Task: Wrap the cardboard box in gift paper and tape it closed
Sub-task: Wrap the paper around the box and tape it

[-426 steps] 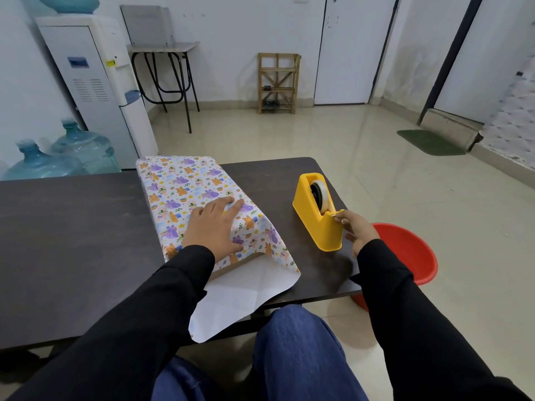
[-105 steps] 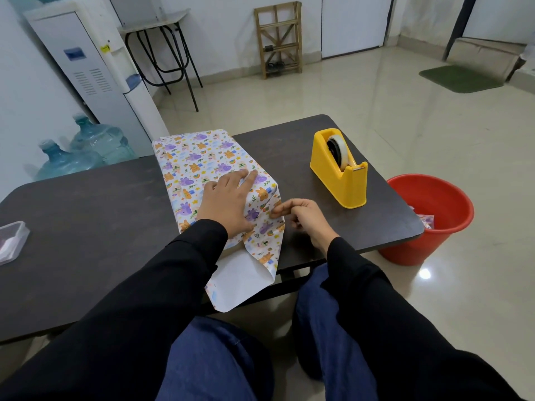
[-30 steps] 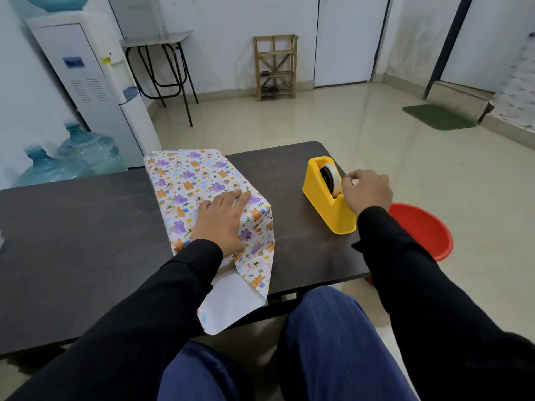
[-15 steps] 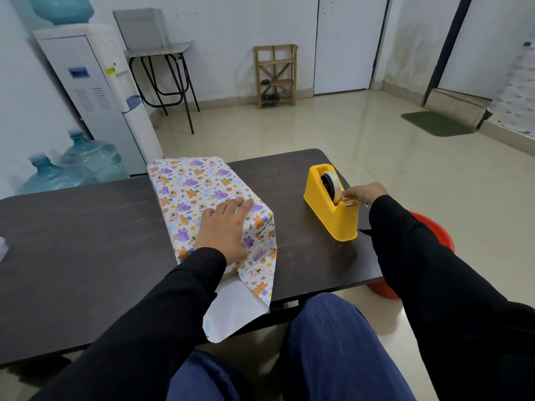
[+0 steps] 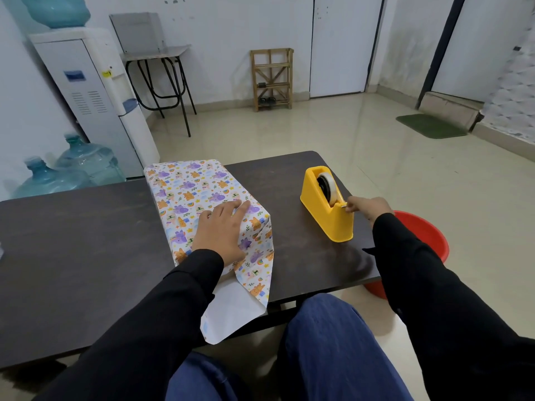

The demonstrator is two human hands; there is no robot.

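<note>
- On the dark table (image 5: 86, 241), the box wrapped in gift paper (image 5: 191, 189) lies lengthwise, pointing away from the person, its patterned top fully covered.
- Left hand (image 5: 223, 231) presses flat on the near end of the wrapped top, fingers stretched out and together, palm down, pinning the paper rather than gripping anything.
- At the near end, the paper is folded in at the right corner and hangs as a loose flap (image 5: 234, 311), white underside showing, spilling over the table's front edge toward the lap.
- Over to the right, well apart from the box, the yellow tape dispenser (image 5: 327, 209) stands upright with its roll of tape (image 5: 328, 185) seated in the top.
- Right hand (image 5: 369, 208) sits at the dispenser's near end, by the cutter; fingertips are pinched together there, apparently on the tape's end, though the strip itself is too small to make out.
- Both arms are in black sleeves, with blue trousers showing below the table edge.
- Beside the table's right end, a red bucket (image 5: 428, 235) stands on the floor, partly hidden behind the right sleeve.
- Back left, a white water dispenser (image 5: 92, 96) stands against the wall with two blue water jugs (image 5: 72, 172) on the floor beside it.
</note>
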